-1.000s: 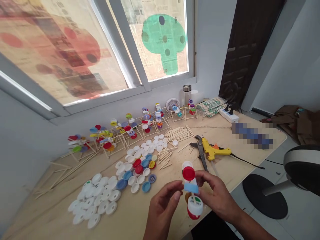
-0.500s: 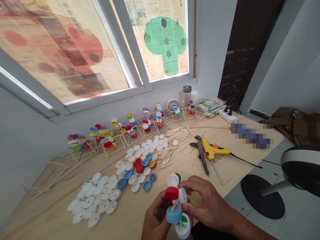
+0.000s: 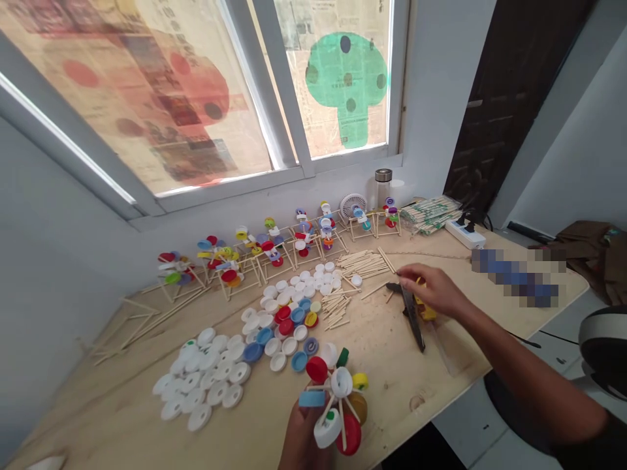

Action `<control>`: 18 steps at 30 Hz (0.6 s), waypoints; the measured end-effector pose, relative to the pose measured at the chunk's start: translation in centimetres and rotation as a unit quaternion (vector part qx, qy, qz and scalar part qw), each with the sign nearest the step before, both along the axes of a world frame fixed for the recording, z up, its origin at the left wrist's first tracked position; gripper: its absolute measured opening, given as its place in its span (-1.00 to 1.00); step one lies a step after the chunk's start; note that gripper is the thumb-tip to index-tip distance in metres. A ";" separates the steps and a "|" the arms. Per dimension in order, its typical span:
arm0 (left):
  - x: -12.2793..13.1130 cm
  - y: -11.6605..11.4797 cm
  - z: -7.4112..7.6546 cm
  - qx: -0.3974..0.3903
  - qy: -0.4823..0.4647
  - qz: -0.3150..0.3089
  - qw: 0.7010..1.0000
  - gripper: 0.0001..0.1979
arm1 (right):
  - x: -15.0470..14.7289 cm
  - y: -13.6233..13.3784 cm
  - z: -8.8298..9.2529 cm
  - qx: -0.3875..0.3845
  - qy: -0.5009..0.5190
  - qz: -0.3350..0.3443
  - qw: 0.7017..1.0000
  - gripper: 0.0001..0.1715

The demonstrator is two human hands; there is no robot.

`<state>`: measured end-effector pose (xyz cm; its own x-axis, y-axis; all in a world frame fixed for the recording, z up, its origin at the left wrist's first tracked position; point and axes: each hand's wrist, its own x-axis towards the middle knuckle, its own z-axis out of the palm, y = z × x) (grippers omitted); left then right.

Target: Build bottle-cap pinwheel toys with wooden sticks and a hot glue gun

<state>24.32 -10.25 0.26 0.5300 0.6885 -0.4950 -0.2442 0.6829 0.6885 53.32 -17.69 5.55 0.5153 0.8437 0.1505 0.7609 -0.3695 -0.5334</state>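
Left hand [image 3: 304, 437] low, curled shut around base of bottle-cap pinwheel [image 3: 341, 382], partly hidden behind it. Right hand [image 3: 431, 290] open, fingers extended, gripping nothing, just above metal shears [image 3: 412, 320], up-right of pinwheel. Risk: top-heavy pinwheel slipping from one-handed hold; wooden spokes [image 3: 324, 388] possibly snapping if knocked against loose bottle caps [image 3: 200, 378], left of pinwheel.

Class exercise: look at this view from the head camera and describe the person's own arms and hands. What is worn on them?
The left hand and the right hand are bare, with no gloves. The right forearm is bare too, with no watch or band showing, and a dark sleeve shows at the lower right corner. Little of the left arm shows.
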 end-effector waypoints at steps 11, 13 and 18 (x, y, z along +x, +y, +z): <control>-1.1 0.1 -1.9 -0.114 -0.118 -0.002 0.986 -0.53 | 9.7 9.4 -1.6 -0.273 -0.051 -0.036 0.960 -0.76; -1.3 0.2 -2.0 -0.114 -0.123 -0.008 0.986 -0.51 | 10.0 10.5 -2.0 -0.305 -0.052 -0.030 0.951 -0.76; -1.5 0.4 -2.2 -0.106 -0.132 -0.015 0.986 -0.51 | 10.1 12.6 -2.7 -0.355 -0.057 -0.043 0.932 -0.73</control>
<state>22.80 -9.85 -1.97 0.6777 0.5672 -0.4680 -0.3735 0.8138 0.4453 63.40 -5.05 2.82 0.6000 0.7082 -0.3722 0.7496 -0.6602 -0.0477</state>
